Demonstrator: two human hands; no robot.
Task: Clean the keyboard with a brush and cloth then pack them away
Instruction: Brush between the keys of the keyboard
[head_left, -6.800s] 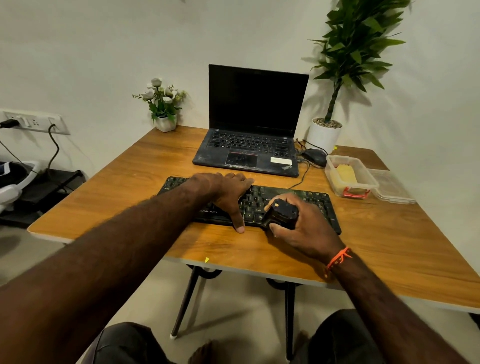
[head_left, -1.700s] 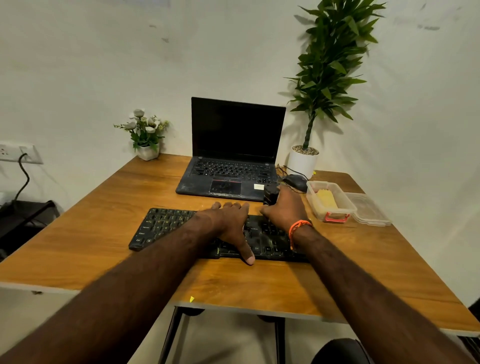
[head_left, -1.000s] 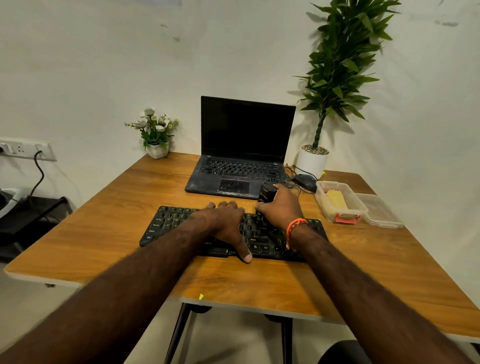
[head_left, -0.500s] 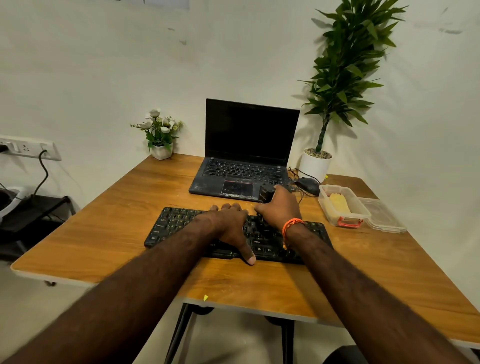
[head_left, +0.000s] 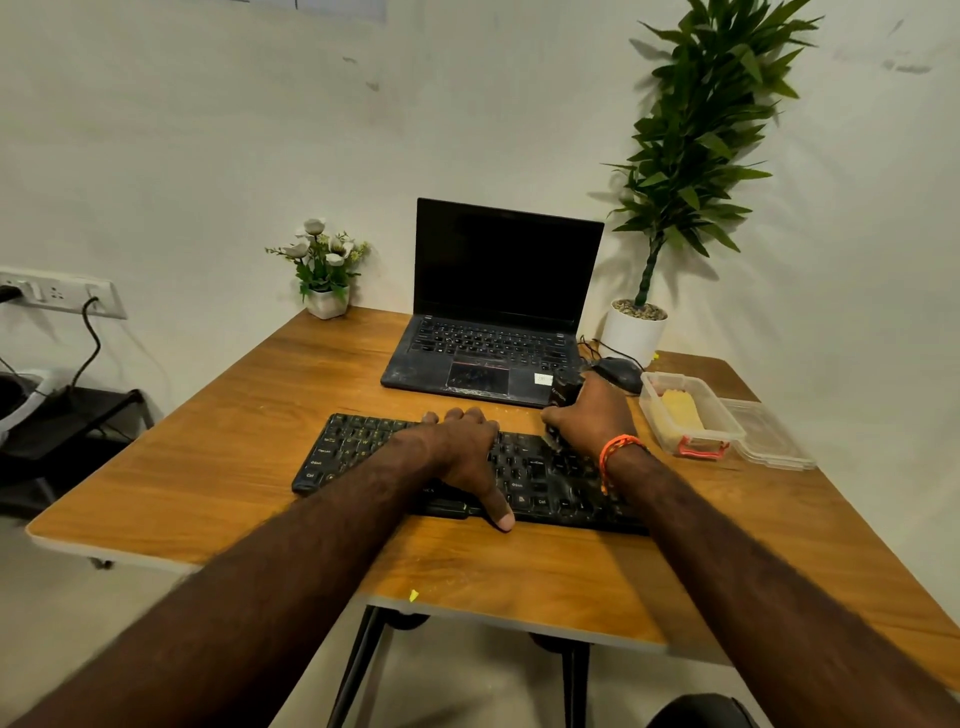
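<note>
Fingers of your right hand (head_left: 592, 415) curl round the black brush (head_left: 563, 391) at the far right edge of the keyboard (head_left: 540, 478). Your left hand (head_left: 462, 452) lies flat and spread on the keys, thumb at the near edge. The yellow cloth (head_left: 681, 410) sits in the clear container (head_left: 698, 444) to the right on the table (head_left: 234, 415).

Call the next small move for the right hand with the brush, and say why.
Probably drag the brush back toward the near edge of the keyboard along the right-hand keys. The right hand grips it at the keyboard's far right edge, so a stroke seems to have run out there. The left hand lies flat on the middle keys, steadying the board. The cloth lies in its container.
</note>
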